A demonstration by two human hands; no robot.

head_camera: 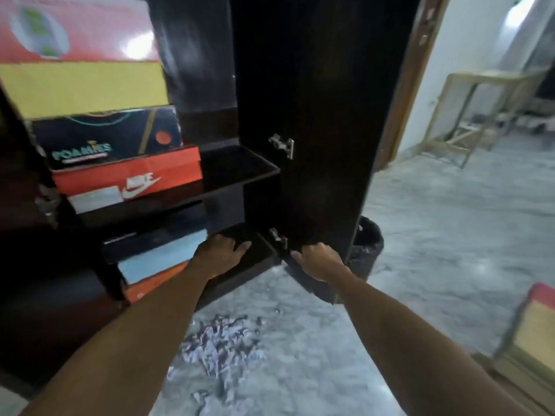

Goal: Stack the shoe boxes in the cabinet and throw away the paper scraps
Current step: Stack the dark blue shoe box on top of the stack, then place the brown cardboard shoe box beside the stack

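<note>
A dark wooden cabinet [228,187] stands open. On its upper shelf sits a stack of shoe boxes: a red one [75,28] on top, a yellow one [84,88], a black one [111,136] and an orange one [126,178]. The lower shelf holds a black box [150,244], a light blue box [162,259] and an orange box [156,283]. My left hand [219,247] rests flat on the end of the lower boxes, fingers straight. My right hand [318,259] grips the bottom edge of the open cabinet door [315,115]. Paper scraps [222,337] lie on the floor below.
A black waste bin [368,247] stands behind the open door on the grey floor. A wooden frame table [477,115] is in the room beyond at the right. A red and yellow box [537,319] lies at the right edge.
</note>
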